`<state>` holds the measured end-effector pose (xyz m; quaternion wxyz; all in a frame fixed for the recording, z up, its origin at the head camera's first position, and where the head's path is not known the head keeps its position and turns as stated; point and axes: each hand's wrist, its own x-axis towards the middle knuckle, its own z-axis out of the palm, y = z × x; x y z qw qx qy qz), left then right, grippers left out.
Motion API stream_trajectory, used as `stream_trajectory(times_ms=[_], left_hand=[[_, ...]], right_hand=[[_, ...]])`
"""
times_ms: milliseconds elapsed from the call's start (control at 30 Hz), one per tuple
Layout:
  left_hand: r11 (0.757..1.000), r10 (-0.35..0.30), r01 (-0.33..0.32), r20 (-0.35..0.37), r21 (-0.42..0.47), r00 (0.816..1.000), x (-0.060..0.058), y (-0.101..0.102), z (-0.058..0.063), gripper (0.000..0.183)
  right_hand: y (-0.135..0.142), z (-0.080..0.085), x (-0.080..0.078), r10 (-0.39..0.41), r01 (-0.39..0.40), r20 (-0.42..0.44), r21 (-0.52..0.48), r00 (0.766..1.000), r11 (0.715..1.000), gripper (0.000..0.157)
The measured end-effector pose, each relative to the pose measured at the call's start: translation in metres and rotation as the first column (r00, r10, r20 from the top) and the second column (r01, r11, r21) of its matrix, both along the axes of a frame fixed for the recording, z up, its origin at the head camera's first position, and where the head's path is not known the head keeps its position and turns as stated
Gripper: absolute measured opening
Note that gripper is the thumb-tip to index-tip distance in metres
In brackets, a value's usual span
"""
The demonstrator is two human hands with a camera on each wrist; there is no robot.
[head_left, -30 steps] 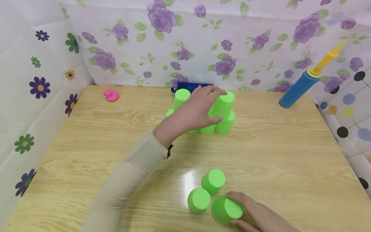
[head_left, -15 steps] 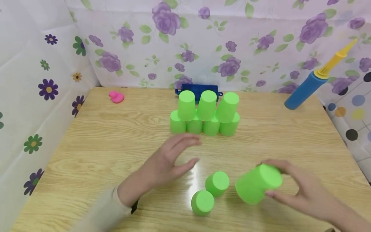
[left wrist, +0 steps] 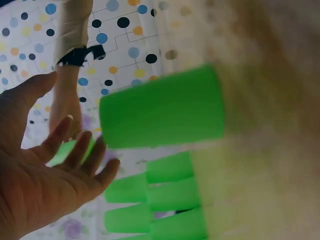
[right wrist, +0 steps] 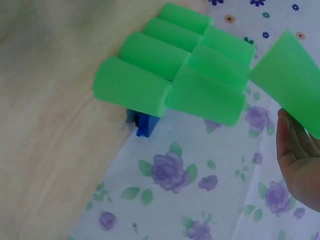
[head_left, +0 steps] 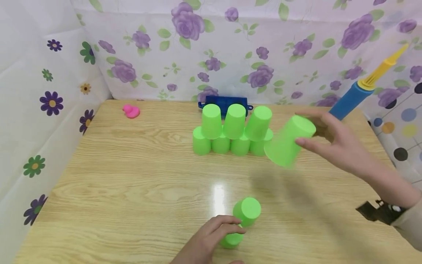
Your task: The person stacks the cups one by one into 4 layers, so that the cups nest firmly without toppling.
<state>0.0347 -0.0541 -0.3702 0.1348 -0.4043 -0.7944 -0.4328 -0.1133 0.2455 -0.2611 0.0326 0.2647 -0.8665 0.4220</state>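
Observation:
My right hand (head_left: pixel 341 145) holds a green plastic cup (head_left: pixel 287 143), bottom end up and tilted, in the air just right of the stack. In the right wrist view, fingers and thumb grip that cup (right wrist: pixel 292 82) near its narrow end. The stack has a bottom row of several upside-down green cups (head_left: pixel 202 142) with three more cups (head_left: pixel 235 121) on top. At the front, my left hand (head_left: pixel 206 242) reaches over an upside-down cup (head_left: pixel 232 241), partly hiding it; in the left wrist view its fingers are spread. Another upside-down cup (head_left: pixel 247 211) stands just behind that one.
Behind the stack lies a dark blue plastic piece (head_left: pixel 227 102) against the flowered backdrop. A pink toy duck (head_left: pixel 131 111) sits at the back left. A blue and yellow hand pump (head_left: pixel 354 97) leans at the back right, partly behind my right hand.
My right hand has lifted its cup from the front up beside the stack. My left hand has let go of the top-right cup and moved back to the front cups.

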Motion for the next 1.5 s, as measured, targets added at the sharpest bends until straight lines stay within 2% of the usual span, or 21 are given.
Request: stream_trajectory(times_ms=[100,200,333,567,633,733,800,867,1000,1067,1200,1333,1500], left_hand=[[0.998,0.056,-0.058,0.069,0.033,0.996,0.009,0.001,-0.01,0.054],[0.992,0.081,-0.091,0.11,0.09,0.991,0.009,0.002,-0.017,0.056],[0.979,0.115,-0.132,0.114,0.156,0.987,0.006,0.004,-0.022,0.054],[0.953,0.219,-0.236,0.108,0.187,0.97,0.006,0.006,-0.025,0.046],[0.941,0.25,-0.275,0.14,0.197,0.958,0.008,0.006,-0.025,0.047],[0.926,0.268,-0.315,0.224,0.209,0.937,0.011,0.006,-0.023,0.05],[0.924,0.248,-0.316,0.295,0.213,0.923,0.011,0.007,-0.021,0.052],[0.932,0.232,-0.306,0.331,0.193,0.915,0.011,0.008,-0.019,0.053],[0.956,0.215,-0.266,0.325,0.12,0.921,0.009,0.009,-0.016,0.048],[0.961,0.224,-0.26,0.295,0.089,0.929,0.008,0.008,-0.015,0.045],[0.968,0.211,-0.24,0.281,0.07,0.936,0.007,0.007,-0.014,0.043],[0.971,0.211,-0.233,0.27,0.05,0.939,0.007,0.004,-0.014,0.047],[0.973,0.207,-0.228,0.298,0.036,0.932,0.008,0.003,-0.015,0.051]], right_hand=[[-0.011,0.011,-0.013,-0.028,0.029,-0.064,0.026,0.998,0.999,0.06],[-0.023,0.022,-0.023,-0.059,0.077,-0.187,0.093,0.981,0.993,0.064],[-0.037,0.029,-0.036,-0.055,0.089,-0.262,0.119,0.964,0.989,0.065],[-0.054,0.031,-0.065,-0.061,0.087,-0.245,0.095,0.968,0.992,0.059],[-0.058,0.03,-0.073,-0.077,0.094,-0.221,0.067,0.972,0.993,0.057],[-0.064,0.027,-0.083,-0.105,0.107,-0.141,0.002,0.984,0.994,0.056],[-0.066,0.025,-0.088,-0.115,0.113,-0.083,-0.034,0.99,0.993,0.056],[-0.066,0.022,-0.092,-0.119,0.117,-0.058,-0.037,0.991,0.992,0.055],[-0.063,0.019,-0.095,-0.121,0.12,-0.053,-0.014,0.991,0.993,0.052],[-0.063,0.017,-0.096,-0.123,0.123,-0.049,-0.005,0.991,0.992,0.052],[-0.065,0.014,-0.096,-0.12,0.12,-0.035,0.007,0.992,0.993,0.053],[-0.07,0.012,-0.097,-0.115,0.118,-0.084,0.044,0.99,0.992,0.055],[-0.076,0.007,-0.097,-0.083,0.089,-0.145,0.039,0.986,0.995,0.055]])
